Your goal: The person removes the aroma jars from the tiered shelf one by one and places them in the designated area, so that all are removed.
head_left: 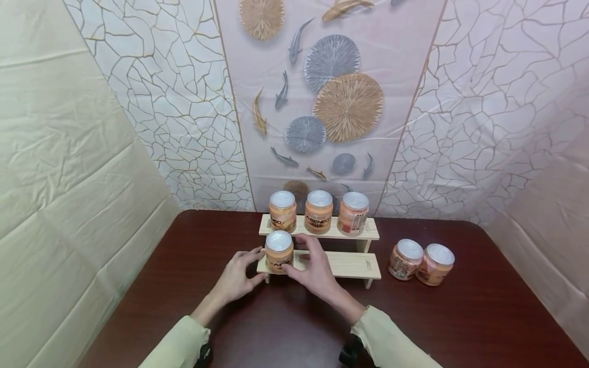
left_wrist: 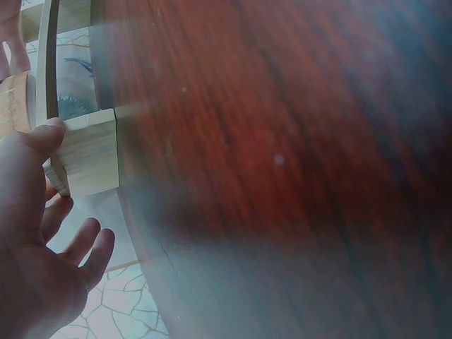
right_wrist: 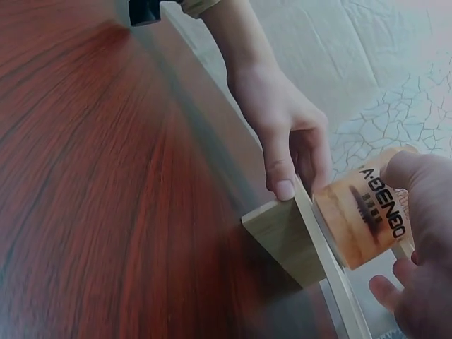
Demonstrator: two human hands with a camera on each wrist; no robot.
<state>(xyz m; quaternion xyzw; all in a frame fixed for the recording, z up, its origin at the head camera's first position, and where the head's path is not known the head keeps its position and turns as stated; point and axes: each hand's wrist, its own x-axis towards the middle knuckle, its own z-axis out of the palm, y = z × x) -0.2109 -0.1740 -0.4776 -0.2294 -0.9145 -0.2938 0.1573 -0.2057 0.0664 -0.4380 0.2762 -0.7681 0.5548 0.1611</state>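
Observation:
An orange-labelled jar (head_left: 279, 254) with a silvery lid stands upright at the left end of the lower step of a pale wooden two-tier rack (head_left: 346, 264). My right hand (head_left: 318, 270) grips this jar from the right, thumb at its front. In the right wrist view, dark lettering shows on the jar (right_wrist: 361, 208) beside the thumb. My left hand (head_left: 235, 277) pinches the left end of the lower step. The left wrist view shows the thumb on the board's edge near the rack's leg (left_wrist: 90, 154), with the other fingers spread loosely below.
Three similar jars stand in a row on the upper step, the middle jar (head_left: 318, 212) among them. Right of the rack, two more jars, a left one (head_left: 405, 259) and a right one (head_left: 435, 265), sit side by side on the dark reddish table (head_left: 488, 306). Patterned cloth (head_left: 340, 168) hangs behind.

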